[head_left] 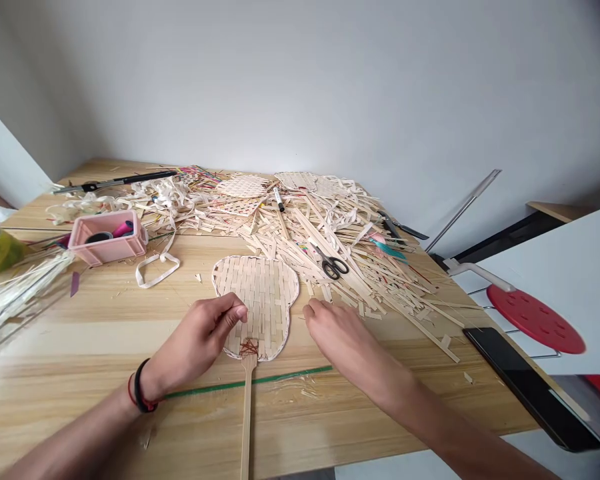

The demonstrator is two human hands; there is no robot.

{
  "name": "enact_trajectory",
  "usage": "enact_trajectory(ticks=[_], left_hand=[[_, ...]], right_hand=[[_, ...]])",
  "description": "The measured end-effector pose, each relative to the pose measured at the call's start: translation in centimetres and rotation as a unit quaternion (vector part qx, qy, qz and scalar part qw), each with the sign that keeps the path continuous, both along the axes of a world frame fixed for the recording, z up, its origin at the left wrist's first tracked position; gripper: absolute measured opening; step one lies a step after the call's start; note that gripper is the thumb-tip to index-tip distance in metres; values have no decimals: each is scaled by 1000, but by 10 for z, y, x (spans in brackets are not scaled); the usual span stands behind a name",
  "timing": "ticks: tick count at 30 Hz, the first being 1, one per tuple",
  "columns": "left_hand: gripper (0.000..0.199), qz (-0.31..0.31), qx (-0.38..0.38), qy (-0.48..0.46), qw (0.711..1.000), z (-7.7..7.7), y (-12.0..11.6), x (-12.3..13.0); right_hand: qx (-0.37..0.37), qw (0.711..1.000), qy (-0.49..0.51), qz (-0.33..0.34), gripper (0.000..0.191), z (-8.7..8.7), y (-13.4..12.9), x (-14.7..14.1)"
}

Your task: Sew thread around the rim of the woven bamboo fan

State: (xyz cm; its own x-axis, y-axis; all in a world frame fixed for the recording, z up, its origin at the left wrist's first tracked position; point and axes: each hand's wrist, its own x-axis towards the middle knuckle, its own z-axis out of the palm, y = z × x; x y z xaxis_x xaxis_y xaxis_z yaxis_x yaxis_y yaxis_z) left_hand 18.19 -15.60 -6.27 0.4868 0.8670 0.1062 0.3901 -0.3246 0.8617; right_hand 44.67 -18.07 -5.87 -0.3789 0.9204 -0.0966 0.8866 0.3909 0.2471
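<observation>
A woven bamboo-strip hand fan (266,300) lies flat on the wooden table (80,333), its long bamboo handle (247,417) pointing toward me. Reddish-brown thread binding (249,348) joins the two at the fan's base. My left hand (197,343) hovers over the fan's lower left, thumb and fingers pinched together with nothing visible between them. My right hand (337,340) lies beside the fan's right edge, its fingertips close to the rim. Loose bamboo strips (360,280) lie just beyond it.
Black-handled scissors (331,264) and a marker pen (279,199) lie on the strip pile. Farther back are woven mats (243,187). A pink crate (107,238) stands at the left, a black tablet (533,387) at the table's right edge, and a red stool (535,319) beyond.
</observation>
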Motion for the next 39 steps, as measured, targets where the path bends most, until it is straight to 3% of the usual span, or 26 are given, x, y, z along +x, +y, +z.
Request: enact_trajectory(ticks=[6,10,12,13,15,18,24,30,33,39], left_hand=[[41,-2,-3,-4,1000,0,0,0],[41,2,-7,-11,1000,-2,0,-1],[41,6,-11,-17,1000,-2,0,-1],[41,6,-15,-18,1000,-2,-1,0],[43,4,-31,-20,999,-2,-2,0],[43,2,-57,-33,998,0,-5,2],[42,4,-79,-63,995,6,-8,5],[41,-3,-79,-61,995,5,-12,9],[41,-1,-78,-48,996,5,-14,10],[41,11,-60,-9,998,7,-11,11]], right_hand=[[-11,1000,-3,26,44,-4,3,0],[-31,999,39,16,29,6,11,16],[-53,992,111,11,23,14,16,22],[-77,975,207,-6,23,17,18,22],[-133,911,387,-42,19,20,21,15],[-195,813,545,-67,8,23,25,-6],[-297,664,680,-90,21,24,36,-36],[-301,559,761,-138,35,-5,42,-32],[-287,536,778,-155,44,-15,41,-28],[-266,564,771,-128,58,-7,36,-27]])
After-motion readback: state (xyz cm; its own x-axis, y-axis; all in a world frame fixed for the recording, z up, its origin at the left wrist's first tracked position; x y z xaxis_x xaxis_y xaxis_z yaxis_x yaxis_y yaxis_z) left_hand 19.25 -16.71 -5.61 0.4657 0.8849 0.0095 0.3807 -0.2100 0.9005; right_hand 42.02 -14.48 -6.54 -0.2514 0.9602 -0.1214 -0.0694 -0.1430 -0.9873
